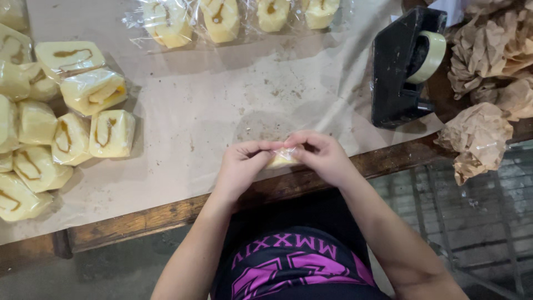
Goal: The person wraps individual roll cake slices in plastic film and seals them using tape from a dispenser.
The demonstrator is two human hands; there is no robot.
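Both hands at the near edge of the bench (166, 216). My left hand (240, 166) and right hand (322, 155) meet on one wrapped cake slice (281, 160); fingers of both pinched shut on its clear plastic, thumbs on top. Slice mostly hidden between my fingers, only a yellow sliver shows.

Step, as I read it: closing the wrap on this piece. Next move likely needs the fold held flat with one hand while the other goes for tape.

Tape dispenser (402, 66) sits beyond my right fingers. Pile of wrapped slices (61, 128) far off my left fingers, another row of bagged slices (239, 19) straight ahead. Crumpled brown paper (488, 83) right of the dispenser.
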